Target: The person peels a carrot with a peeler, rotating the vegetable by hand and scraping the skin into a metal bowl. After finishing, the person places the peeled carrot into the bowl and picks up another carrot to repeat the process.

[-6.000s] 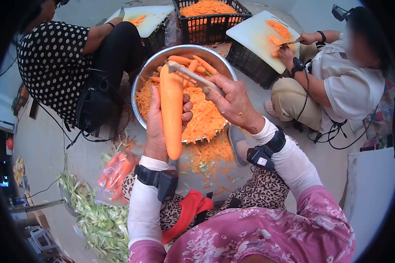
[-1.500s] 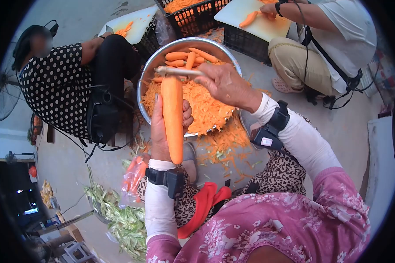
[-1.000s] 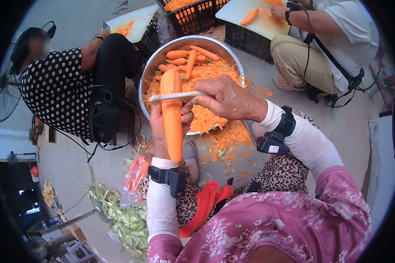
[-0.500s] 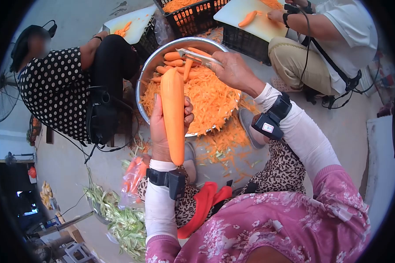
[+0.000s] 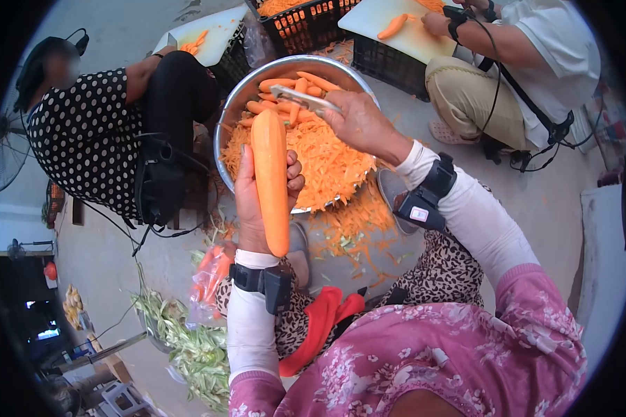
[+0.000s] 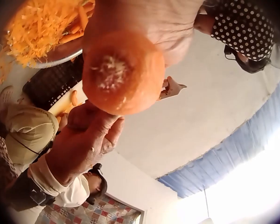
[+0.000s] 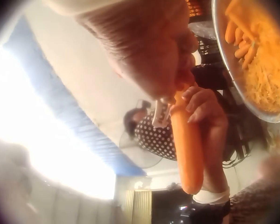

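My left hand (image 5: 252,212) grips a thick, peeled orange carrot (image 5: 270,182), its wide end up and slanted away from me. The fingers wrap round its right side. In the left wrist view the carrot's blunt, pale-scarred end (image 6: 112,72) fills the middle. Just beyond the carrot's far end, my right hand (image 5: 363,126) holds a peeler (image 5: 300,99) by its handle, the head pointing left over the basin. Part of the peeler (image 7: 161,114) also shows below the right hand in the right wrist view. Beneath both hands stands a round metal basin (image 5: 224,132) holding carrot shreds (image 5: 330,167) and several whole carrots (image 5: 316,78).
Two people sit at either side, by white cutting boards (image 5: 219,33) on black crates (image 5: 389,66). Another crate (image 5: 313,28) with shreds stands at the back. Peelings (image 5: 355,226) litter the floor before the basin. A bag of carrots (image 5: 212,274) and leafy husks (image 5: 188,347) lie left.
The peeler has come off the carrot's side, where it lay across it a second ago, to beyond its far end. The left hand keeps hold of the carrot. The head view has shifted since 6 seconds ago.
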The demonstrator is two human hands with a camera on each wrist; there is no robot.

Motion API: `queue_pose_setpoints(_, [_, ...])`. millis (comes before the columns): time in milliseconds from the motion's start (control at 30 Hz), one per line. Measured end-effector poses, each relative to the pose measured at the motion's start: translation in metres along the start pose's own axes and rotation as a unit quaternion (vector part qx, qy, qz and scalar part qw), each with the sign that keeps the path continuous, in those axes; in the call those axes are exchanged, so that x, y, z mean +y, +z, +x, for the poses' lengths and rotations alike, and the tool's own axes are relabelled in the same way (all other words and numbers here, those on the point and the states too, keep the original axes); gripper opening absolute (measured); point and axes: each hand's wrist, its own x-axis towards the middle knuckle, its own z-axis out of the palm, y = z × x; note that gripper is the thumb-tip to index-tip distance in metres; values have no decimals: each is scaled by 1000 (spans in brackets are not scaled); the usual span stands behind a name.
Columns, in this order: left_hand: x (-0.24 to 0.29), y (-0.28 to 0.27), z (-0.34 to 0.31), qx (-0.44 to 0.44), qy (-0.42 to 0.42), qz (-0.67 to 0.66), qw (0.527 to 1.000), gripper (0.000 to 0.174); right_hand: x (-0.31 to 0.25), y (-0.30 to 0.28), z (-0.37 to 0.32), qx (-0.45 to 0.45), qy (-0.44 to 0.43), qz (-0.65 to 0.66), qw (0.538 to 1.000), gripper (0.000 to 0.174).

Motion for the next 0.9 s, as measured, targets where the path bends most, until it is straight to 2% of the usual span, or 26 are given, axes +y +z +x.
queue_pose_setpoints(33, [0, 1, -1, -4, -2, -2, 1000, 52, 4, -6, 4, -30, 51, -17, 998, 19])
queue_pose_setpoints(67, [1, 2, 0, -8, -4, -3, 1000, 52, 5, -6, 4, -30, 51, -17, 998, 19])
queue_pose_setpoints(133, [-1, 0, 2, 21, 12, 15, 1000, 51, 0, -5, 7, -89, 159, 145, 972, 17])
queue_pose_setpoints(267, [1, -10, 9, 114, 31, 40, 992, 52, -29, -6, -3, -100, 105, 188, 971, 18])
queue_pose_setpoints(333, [-2, -14, 10, 143, 38, 62, 987, 52, -37, -4, -12, 2, -19, 140, 990, 16])
queue_pose_setpoints(367, [-2, -16, 10, 172, 44, 84, 981, 52, -41, -4, -14, 14, -25, 135, 990, 18])
queue_pose_setpoints(400, [-1, -19, 11, 175, 46, 80, 980, 52, -37, 0, -16, 9, -24, 136, 990, 18])
queue_pose_setpoints(467, [-1, -23, 12, 209, 46, 109, 971, 53, -23, 11, -23, -59, -66, 3, 996, 19])
queue_pose_setpoints(600, [-1, -19, 12, 216, 53, 117, 968, 53, -19, 10, -23, -88, -15, -6, 996, 20])
queue_pose_setpoints(667, [-1, -13, 10, 213, 62, 131, 966, 51, -33, 1, -16, 17, 14, 82, 996, 18])
queue_pose_setpoints(700, [-1, -13, 9, 213, 63, 132, 966, 51, -31, 2, -16, 18, 13, 83, 996, 18])
queue_pose_setpoints(800, [1, -16, 11, 245, 74, 146, 956, 52, -16, 11, -20, -8, 30, 54, 998, 19])
queue_pose_setpoints(867, [8, -23, 9, 249, 79, 149, 954, 54, -7, 19, -24, -203, 158, 85, 963, 20])
queue_pose_setpoints(900, [12, -22, 10, 256, 86, 136, 953, 57, -14, 18, -24, -156, 99, 65, 980, 21])
